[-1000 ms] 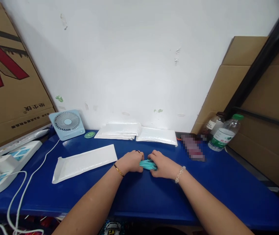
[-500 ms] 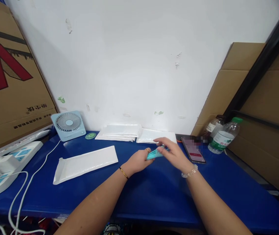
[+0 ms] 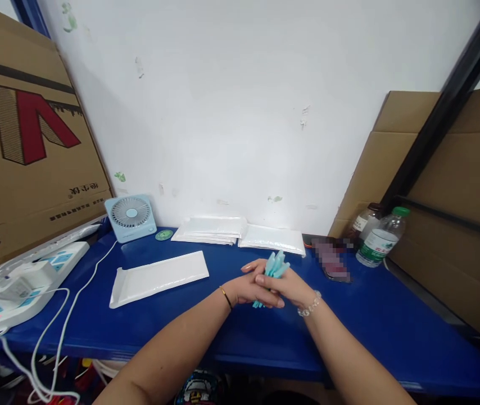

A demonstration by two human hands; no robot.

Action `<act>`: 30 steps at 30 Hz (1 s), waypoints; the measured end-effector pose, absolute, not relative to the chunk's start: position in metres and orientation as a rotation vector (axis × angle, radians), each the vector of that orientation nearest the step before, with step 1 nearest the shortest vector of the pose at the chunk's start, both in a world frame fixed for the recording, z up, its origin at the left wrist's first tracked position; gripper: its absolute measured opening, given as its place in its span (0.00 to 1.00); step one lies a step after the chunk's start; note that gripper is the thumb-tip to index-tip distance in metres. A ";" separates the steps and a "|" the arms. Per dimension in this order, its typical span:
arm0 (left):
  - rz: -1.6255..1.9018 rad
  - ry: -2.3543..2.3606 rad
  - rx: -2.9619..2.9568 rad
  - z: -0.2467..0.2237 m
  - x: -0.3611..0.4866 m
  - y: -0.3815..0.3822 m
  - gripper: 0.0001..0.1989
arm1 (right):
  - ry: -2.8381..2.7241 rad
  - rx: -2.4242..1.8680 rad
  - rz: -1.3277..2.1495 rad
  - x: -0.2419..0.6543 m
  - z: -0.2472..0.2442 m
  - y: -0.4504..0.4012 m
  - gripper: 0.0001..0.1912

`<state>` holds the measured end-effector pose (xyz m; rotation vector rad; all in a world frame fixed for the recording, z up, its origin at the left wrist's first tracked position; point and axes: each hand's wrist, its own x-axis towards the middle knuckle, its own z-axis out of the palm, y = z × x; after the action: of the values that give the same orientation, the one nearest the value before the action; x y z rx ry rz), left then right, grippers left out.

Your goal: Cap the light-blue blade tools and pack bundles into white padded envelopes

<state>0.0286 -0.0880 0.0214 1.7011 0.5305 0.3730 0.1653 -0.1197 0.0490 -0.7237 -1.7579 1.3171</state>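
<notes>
A bundle of light-blue sticks (image 3: 277,265) stands upright between my hands, over the middle of the blue table (image 3: 240,332). My left hand (image 3: 253,289) and my right hand (image 3: 287,284) overlap and are both wrapped round it. The sticks' tops poke out above the fingers, and a few ends show below. What exactly the sticks are is too small to tell. To the left lies a flat white padded envelope (image 3: 159,278). Behind the hands, against the wall, are a stack of white envelopes (image 3: 210,228) and another white envelope (image 3: 271,238).
A blue fan (image 3: 131,216), a round green coaster (image 3: 164,234) and a white power strip (image 3: 33,304) with cables are at the left. On the right are a phone (image 3: 333,261), a green-capped bottle (image 3: 381,239) and a brown bottle (image 3: 360,225). Cardboard flanks both sides.
The sticks have turned from lying nearly flat to upright. My right hand has closed round them with my left, and both have moved slightly lower. The camera view has shifted a little.
</notes>
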 end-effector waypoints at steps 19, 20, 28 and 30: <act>1.117 1.418 1.144 0.049 -0.137 -0.027 0.10 | -1.166 -0.936 1.092 0.188 0.029 -0.115 0.19; 1.201 1.333 1.100 0.053 -0.124 -0.029 0.08 | -1.152 -0.947 1.079 0.185 0.031 -0.116 0.19; 1.686 0.642 0.288 0.062 -0.051 -0.048 0.09 | -1.035 -1.123 0.990 0.156 0.034 -0.115 0.18; 1.640 0.760 0.376 0.055 -0.053 -0.056 0.13 | -0.989 -1.167 0.946 0.156 0.034 -0.112 0.14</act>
<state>-0.0533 -0.0565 0.0555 0.3760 0.7597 1.6400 0.1559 -0.1115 0.0345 -1.1668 -0.9891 0.9457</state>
